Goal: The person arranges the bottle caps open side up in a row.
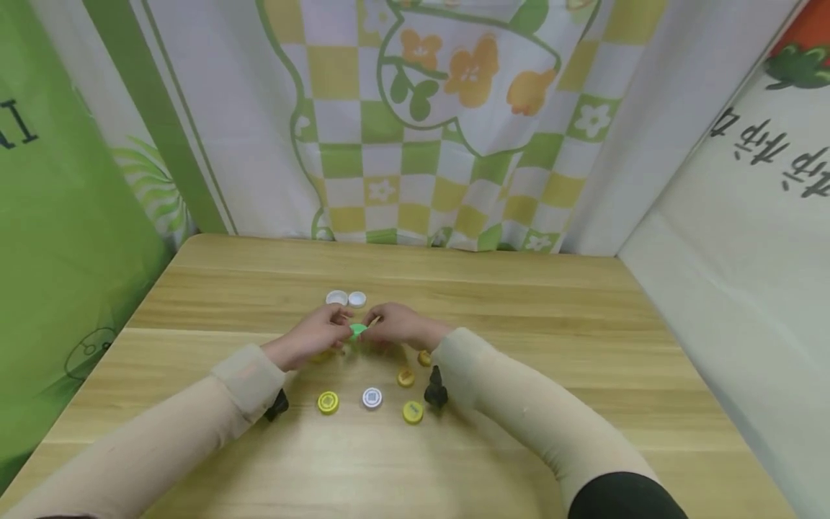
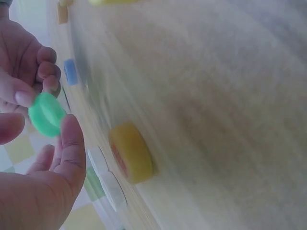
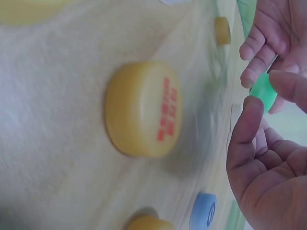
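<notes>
Near the middle of the table, a green bottle cap (image 1: pixel 358 330) is held in the air between both hands. My right hand (image 1: pixel 398 324) pinches it with thumb (image 3: pixel 290 88) and index finger (image 3: pixel 249 120). From the other side, my left hand (image 1: pixel 318 333) has its index finger (image 2: pixel 72 134) against the rim and its thumb (image 2: pixel 9 128) close by the cap. Below the left hand, an orange-yellow cap (image 2: pixel 130 152) rests on the table. Another one with red print (image 3: pixel 144 110) lies near the right hand, and a blue cap (image 3: pixel 203 211) shows beyond it.
Two white caps (image 1: pixel 336 298) lie side by side behind the hands. Nearer to me are a yellow cap (image 1: pixel 328 402), a white cap with a printed top (image 1: pixel 372 398) and another yellow cap (image 1: pixel 412 412). A black piece (image 1: pixel 436 389) shows beside the right sleeve. A patterned curtain (image 1: pixel 441 166) hangs behind the table.
</notes>
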Demonstrator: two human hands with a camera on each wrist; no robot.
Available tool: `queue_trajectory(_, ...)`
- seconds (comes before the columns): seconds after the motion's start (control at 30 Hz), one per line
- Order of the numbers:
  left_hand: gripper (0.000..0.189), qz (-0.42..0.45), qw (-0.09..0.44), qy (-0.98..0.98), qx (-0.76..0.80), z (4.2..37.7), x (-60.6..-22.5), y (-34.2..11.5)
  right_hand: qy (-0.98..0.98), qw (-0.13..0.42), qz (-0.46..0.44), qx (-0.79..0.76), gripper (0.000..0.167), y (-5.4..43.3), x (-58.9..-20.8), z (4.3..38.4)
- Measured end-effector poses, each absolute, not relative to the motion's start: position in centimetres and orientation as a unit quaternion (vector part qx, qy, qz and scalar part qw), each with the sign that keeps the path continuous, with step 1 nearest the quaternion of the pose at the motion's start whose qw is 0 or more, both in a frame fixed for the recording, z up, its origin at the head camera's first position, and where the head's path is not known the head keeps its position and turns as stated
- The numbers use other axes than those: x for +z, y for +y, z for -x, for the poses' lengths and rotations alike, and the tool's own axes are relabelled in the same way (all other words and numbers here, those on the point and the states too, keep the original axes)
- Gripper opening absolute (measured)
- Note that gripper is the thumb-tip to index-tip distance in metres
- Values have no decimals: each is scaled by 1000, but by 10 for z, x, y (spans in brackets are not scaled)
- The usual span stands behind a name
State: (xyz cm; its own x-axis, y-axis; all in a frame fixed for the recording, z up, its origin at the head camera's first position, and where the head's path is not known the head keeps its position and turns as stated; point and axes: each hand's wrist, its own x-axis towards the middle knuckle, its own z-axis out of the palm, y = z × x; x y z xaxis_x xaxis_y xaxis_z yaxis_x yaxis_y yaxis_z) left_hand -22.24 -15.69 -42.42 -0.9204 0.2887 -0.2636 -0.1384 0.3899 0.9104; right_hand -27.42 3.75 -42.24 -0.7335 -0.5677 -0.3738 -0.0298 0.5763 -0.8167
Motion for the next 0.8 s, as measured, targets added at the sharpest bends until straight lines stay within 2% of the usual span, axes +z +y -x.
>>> queue_trajectory(0.3,48,-38,186,812,552,233,-428,-157,794,352,145,-474,28,45,-422,283)
queue_trajectory(0.8,37,-26,122,794,595,249,-427,-141,744,360,82,-557,36,52,-417,295)
